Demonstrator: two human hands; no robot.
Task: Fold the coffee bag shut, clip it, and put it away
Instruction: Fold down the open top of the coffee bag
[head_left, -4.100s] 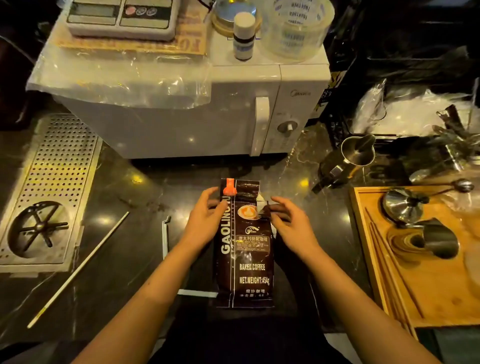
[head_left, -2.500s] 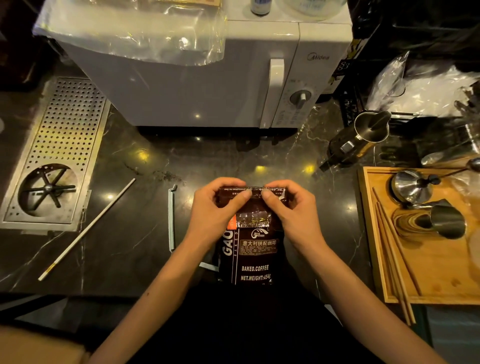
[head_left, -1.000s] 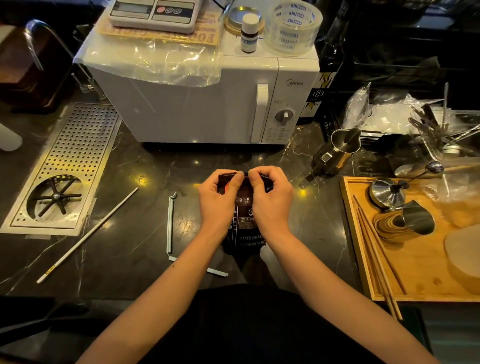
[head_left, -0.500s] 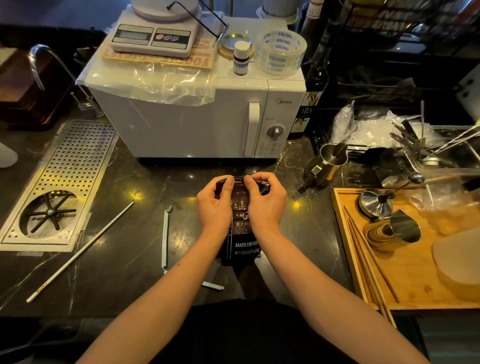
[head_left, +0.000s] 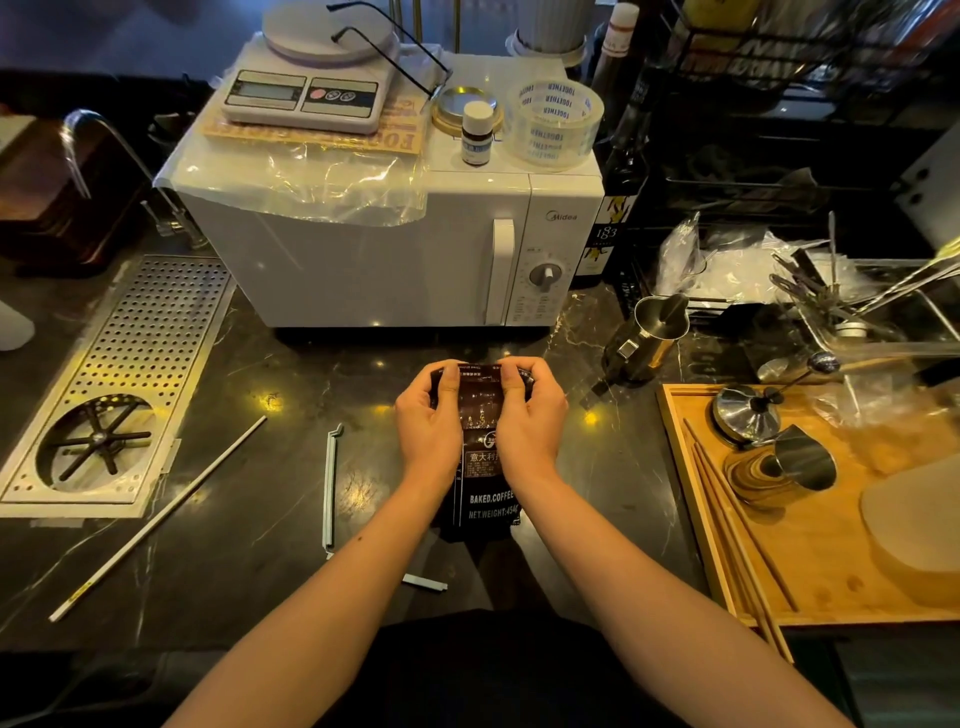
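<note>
The dark coffee bag (head_left: 485, 488) with white print lies on the black marble counter, in front of the white microwave. Its top is folded over toward me. My left hand (head_left: 428, 423) grips the folded top at its left side, thumb on the front. My right hand (head_left: 530, 421) grips the right side the same way. A pale blue bag clip (head_left: 329, 488) lies opened on the counter to the left of the bag, one arm running away from me and the other arm (head_left: 425, 582) partly hidden behind my left forearm.
A white microwave (head_left: 395, 260) carries a scale, a tape roll and a small bottle. A perforated metal drip tray (head_left: 119, 384) is at the left, a long white stick (head_left: 156, 519) beside it. A steel pitcher (head_left: 649, 338) and a wooden tray (head_left: 810, 571) with metal tools are at the right.
The top of the bag has been folded down further over the last seconds, covering the orange mark and logo. Both hands stay on the fold. The camera has tilted up.
</note>
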